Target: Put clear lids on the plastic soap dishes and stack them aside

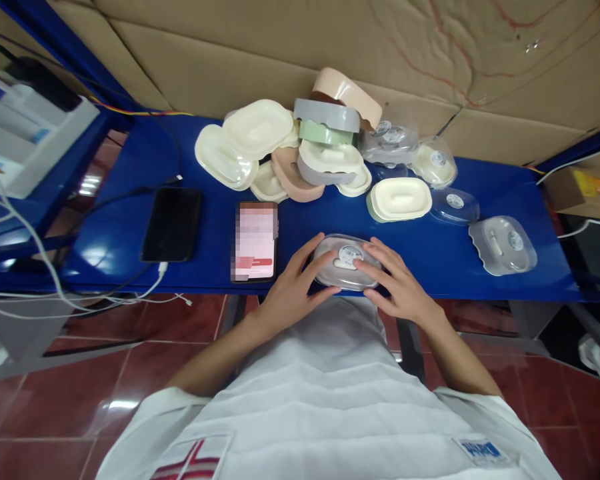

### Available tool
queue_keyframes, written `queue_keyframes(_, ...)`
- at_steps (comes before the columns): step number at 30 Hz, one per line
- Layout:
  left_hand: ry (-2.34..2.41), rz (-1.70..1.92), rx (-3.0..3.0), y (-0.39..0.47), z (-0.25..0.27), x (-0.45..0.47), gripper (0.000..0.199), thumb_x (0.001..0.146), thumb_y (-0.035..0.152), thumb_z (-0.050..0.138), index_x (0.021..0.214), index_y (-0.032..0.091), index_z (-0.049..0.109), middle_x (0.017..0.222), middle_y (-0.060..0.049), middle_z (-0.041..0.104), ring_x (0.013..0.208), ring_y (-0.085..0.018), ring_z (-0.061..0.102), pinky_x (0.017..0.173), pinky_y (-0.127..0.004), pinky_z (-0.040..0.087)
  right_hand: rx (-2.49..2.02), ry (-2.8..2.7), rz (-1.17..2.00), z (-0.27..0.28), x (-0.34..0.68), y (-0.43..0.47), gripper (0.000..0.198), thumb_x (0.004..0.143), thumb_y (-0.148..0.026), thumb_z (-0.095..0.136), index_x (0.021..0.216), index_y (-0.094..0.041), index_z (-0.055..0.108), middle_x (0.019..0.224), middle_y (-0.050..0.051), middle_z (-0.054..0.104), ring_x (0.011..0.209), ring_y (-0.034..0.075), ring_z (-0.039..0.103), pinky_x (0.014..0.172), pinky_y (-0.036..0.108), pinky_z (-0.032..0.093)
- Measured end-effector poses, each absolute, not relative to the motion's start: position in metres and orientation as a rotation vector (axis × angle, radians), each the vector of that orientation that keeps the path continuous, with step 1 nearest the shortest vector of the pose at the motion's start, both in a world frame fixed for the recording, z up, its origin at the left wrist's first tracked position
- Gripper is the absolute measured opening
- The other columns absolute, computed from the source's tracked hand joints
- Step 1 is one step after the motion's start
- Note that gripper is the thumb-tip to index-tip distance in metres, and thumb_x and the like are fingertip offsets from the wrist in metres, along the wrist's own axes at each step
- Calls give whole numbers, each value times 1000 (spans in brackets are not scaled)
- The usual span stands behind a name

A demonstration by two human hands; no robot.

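A small oval soap-dish-like container with a clear plastic lid and a round white label (347, 275) sits at the front edge of the blue table. My left hand (295, 287) grips its left side, with the fingers over the lid and the thumb at the near edge. On the other side my right hand (403, 287) holds it the same way, fingertips on the lid near the label. A grey base shows through the clear lid. The container's underside is hidden.
Cream lids (259, 128), a peach ring-shaped part (347, 93) and grey and green bases pile up at the back. Right of my hands are a cream-topped dish (403, 199), a clear lid (455, 205) and a lidded container (503, 247). Two phones (171, 225) lie left, one lit.
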State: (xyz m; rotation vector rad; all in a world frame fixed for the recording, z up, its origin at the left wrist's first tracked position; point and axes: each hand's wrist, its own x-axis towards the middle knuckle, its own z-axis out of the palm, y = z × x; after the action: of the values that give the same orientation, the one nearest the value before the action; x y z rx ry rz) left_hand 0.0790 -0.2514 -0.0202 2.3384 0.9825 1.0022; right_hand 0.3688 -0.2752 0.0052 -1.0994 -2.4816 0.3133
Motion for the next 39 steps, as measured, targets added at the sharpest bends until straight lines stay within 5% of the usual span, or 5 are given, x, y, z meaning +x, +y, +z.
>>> queue_keyframes(15, 974, 1058, 2320, -248, -28, 77, 69, 95, 45, 78, 155, 33, 47, 159, -17, 48, 147, -35, 56, 115, -56, 58, -1126, -2551, 263, 4, 369, -271, 68, 105, -44, 66, 167, -36, 41, 175, 8, 37, 165, 36, 29, 129, 62, 42)
queue_keyframes(23, 948, 1039, 2350, -253, -23, 79, 86, 98, 42, 78, 168, 35, 30, 168, -19, 38, 153, -36, 51, 117, -56, 57, -1111, -2391, 43, 10, 391, -275, 83, 98, -40, 76, 169, -43, 34, 171, 7, 43, 155, 37, 48, 123, 60, 50)
queue_keyframes(31, 1004, 963, 2399, -255, -19, 82, 64, 104, 28, 68, 163, 28, 42, 166, -18, 44, 150, -33, 54, 117, -51, 59, -1872, -1680, -497, 47, 578, -168, 80, 88, -62, 80, 141, -4, 69, 145, 37, 60, 141, 41, 58, 112, 51, 47)
queue_keyframes(36, 1017, 947, 2482, -254, -17, 83, 50, 105, 26, 66, 153, 23, 53, 162, -18, 49, 148, -33, 56, 116, -51, 59, -2233, -1512, -284, 44, 639, -106, 59, 91, -58, 76, 113, -4, 77, 122, 34, 69, 105, 27, 69, 85, 43, 45)
queue_keyframes(39, 1007, 949, 2530, -253, -17, 84, 44, 106, 25, 65, 148, 21, 55, 159, -19, 51, 146, -33, 57, 115, -53, 59, -2241, -1550, -262, 45, 625, -107, 63, 90, -61, 76, 113, -2, 75, 125, 38, 66, 109, 31, 67, 88, 49, 44)
